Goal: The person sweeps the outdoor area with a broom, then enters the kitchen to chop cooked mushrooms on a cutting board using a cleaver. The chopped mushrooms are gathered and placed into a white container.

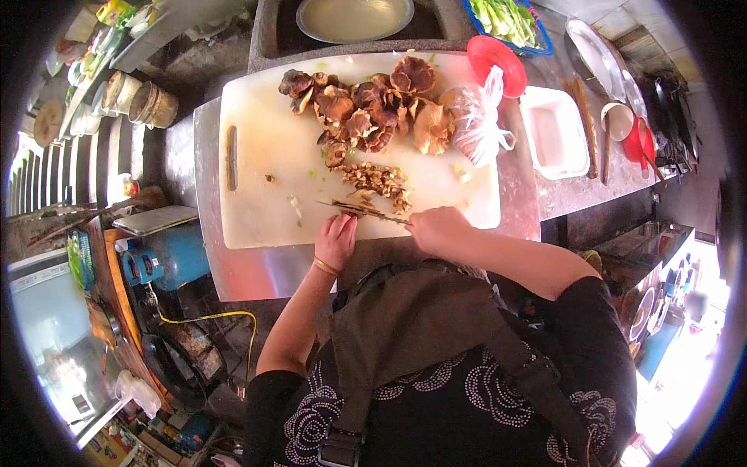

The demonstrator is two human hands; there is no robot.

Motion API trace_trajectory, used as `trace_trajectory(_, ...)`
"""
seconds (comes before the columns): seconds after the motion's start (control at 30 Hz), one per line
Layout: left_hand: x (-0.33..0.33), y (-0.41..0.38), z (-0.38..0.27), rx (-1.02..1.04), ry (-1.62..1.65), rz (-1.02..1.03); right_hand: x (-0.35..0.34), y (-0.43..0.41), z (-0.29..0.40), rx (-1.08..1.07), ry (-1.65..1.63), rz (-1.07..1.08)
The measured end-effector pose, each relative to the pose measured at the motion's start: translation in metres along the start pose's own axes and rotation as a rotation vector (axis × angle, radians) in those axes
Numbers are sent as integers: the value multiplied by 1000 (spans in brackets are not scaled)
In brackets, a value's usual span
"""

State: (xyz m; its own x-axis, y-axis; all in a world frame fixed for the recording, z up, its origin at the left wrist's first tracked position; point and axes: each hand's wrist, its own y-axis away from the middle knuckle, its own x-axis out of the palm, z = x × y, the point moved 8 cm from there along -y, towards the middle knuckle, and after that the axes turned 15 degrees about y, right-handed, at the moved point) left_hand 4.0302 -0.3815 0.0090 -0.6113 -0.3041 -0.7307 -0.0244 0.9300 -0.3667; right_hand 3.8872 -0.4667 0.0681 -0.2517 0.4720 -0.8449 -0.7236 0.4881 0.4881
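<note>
My right hand point(440, 229) grips a kitchen knife point(379, 215) by its handle, near the front edge of a white plastic cutting board point(262, 152). The blade points left and meets brown mushroom pieces by the fingertips of my left hand point(337, 239). That hand has its fingers curled, pressing a mushroom piece that they largely hide. Just beyond the blade lies a heap of chopped mushroom point(376, 180). Behind it, whole brown mushrooms point(373, 111) are piled across the board. A knotted clear plastic bag point(480, 125) rests at the board's right side.
A metal basin point(355, 20) of cloudy liquid sits in the sink beyond the board. To the right are a red plastic lid point(496, 65), a white plastic tub point(554, 133) and a blue basket point(545, 44) of leafy greens. A blue gas cylinder point(181, 251) stands at left.
</note>
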Motion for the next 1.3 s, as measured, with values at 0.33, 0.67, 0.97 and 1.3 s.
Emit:
trace_trajectory(0.33,-2,-3,-5,60,-4,-26,31,-8,-1,-33,42,74)
trace_trajectory(0.67,-19,-50,0,-44,199,-34,-8,19,-40,166,-195,-190)
trace_trajectory(0.97,17,-45,-2,-233,89,89,-4,31,-53,264,-207,-233)
trace_trajectory(1.3,21,-51,-28,-460,-132,-81,9,40,-66,306,-191,-249)
